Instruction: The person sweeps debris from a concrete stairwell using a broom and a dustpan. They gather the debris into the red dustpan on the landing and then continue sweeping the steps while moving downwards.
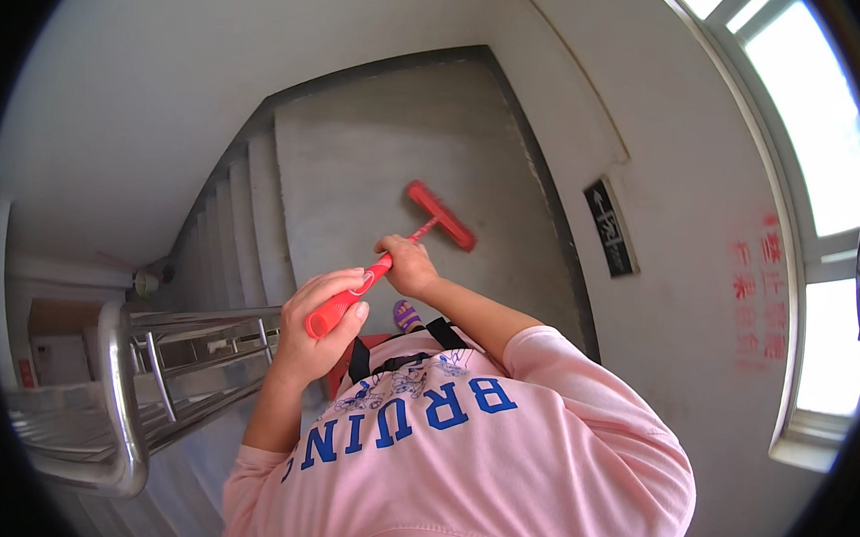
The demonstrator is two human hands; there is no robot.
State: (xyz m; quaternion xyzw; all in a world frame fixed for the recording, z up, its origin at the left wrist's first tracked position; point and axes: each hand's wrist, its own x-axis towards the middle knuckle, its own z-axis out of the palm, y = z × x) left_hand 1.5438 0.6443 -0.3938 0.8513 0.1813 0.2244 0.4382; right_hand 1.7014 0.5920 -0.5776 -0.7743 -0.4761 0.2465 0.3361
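A red broom slants across the middle of the view. My left hand (320,321) is wrapped around the upper end of its thick red plastic handle (342,304), fingers on one side and thumb on the other. Farther down, my right hand (407,266) grips the lower part of the handle. Beyond it, the wide red broom head (441,217), with short bristles along one side, is at the grey concrete landing floor (377,151). Whether all its bristles touch the floor cannot be told.
Stairs (239,195) go down from the landing's left edge. A shiny metal handrail (123,399) stands at lower left, with more steps below it. White walls with a dark base band (549,187) bound the landing. A sign, red writing and a window (811,119) are at right. A foot in a purple sandal (406,316) is near my waist.
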